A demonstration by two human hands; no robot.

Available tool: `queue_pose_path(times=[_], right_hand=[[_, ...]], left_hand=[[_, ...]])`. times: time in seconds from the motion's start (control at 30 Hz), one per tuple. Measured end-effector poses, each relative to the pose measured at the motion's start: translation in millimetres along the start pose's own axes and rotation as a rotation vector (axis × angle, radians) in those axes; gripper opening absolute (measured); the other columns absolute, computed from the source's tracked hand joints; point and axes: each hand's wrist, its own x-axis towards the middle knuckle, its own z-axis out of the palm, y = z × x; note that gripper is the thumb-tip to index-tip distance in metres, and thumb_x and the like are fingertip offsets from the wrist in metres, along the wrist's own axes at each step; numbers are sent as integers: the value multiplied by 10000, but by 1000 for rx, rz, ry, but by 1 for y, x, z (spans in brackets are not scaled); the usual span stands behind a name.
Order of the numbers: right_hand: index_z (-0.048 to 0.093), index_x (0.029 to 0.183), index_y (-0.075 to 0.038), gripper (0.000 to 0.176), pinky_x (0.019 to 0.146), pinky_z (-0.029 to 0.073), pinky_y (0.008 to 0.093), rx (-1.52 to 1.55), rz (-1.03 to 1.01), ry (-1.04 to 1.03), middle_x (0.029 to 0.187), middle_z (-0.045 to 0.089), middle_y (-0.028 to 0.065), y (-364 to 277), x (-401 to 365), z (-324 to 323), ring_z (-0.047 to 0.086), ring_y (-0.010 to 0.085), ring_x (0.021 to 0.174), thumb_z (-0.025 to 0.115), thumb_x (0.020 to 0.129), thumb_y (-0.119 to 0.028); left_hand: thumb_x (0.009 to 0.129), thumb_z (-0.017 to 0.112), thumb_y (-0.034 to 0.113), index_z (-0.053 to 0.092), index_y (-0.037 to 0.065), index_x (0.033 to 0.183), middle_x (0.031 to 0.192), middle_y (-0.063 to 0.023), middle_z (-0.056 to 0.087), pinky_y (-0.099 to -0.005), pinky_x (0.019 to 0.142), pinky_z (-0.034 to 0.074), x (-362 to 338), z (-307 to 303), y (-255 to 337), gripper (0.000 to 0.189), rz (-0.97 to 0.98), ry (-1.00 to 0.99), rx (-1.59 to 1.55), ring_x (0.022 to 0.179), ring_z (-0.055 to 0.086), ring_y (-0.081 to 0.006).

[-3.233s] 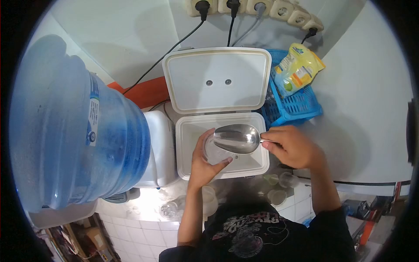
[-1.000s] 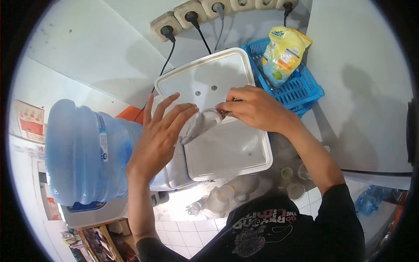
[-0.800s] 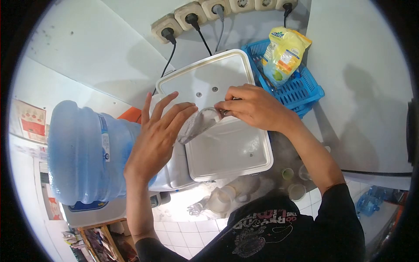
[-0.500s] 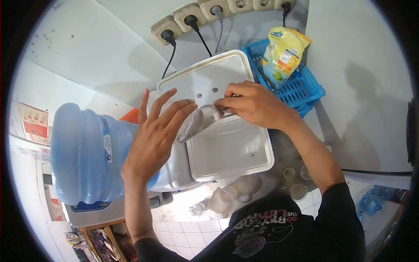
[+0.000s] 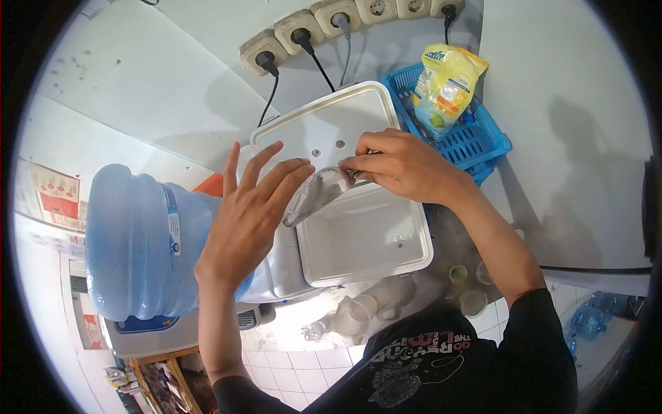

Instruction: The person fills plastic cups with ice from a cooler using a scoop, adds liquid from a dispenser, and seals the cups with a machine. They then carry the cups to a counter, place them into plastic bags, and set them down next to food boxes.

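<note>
A see-through, shiny object that looks like a clear plastic bag (image 5: 317, 196) slants over the white cooler box (image 5: 365, 231), greyish-white in its lower part. Its gathered upper end is pinched in the closed fingertips of my right hand (image 5: 407, 164), with a dark, shiny bit at the grip that I cannot make out. My left hand (image 5: 241, 214) is at the bag's left side, palm toward it, fingers stretched and spread. The left thumb is hidden, so any hold there does not show. Behind the box stands its raised white lid (image 5: 327, 124).
A large blue water bottle (image 5: 138, 241) lies sideways at left. The blue basket (image 5: 483, 148) at back right holds a yellow pouch (image 5: 448, 86). Plugs and cords run from wall sockets (image 5: 300, 31). Cups (image 5: 473, 302) and a white jug (image 5: 355, 317) are near my body.
The view has shifted slightly. Both hands and the bag keep nearly the same pose, with the left fingertips a touch farther right.
</note>
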Motion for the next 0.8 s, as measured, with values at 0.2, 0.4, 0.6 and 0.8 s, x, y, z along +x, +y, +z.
queue_pose_path(times=[0.2,0.4,0.6,0.8], right_hand=[[789,1202,-92,341,847,551,388,9,7,-16,1016,658,55,-1,0,0,663,254,903,752,864,-64],[791,1203,-92,329,840,546,390,3,-12,-33,1019,661,60,-3,0,1,658,266,895,744,878,-79],[789,1206,-95,303,862,541,393,39,40,-86,1027,664,63,-4,-1,-1,658,279,915,739,907,-102],[778,1204,-73,275,854,532,407,144,102,-262,1015,665,88,-9,-11,-12,657,315,932,729,939,-127]], left_hand=[[794,807,10,570,240,1472,1512,41,596,-588,1370,107,-1,-1,1,754,12,-1,-9,1550,392,-259],[767,825,8,569,225,1471,1509,37,597,-597,1367,118,-2,1,2,780,10,2,-25,1547,396,-262],[740,851,32,564,219,1475,1518,32,588,-597,1364,133,-5,8,3,812,-16,-6,-80,1546,400,-261],[690,900,4,555,180,1469,1511,-27,591,-576,1340,187,-26,54,6,870,-111,36,-525,1535,418,-299]])
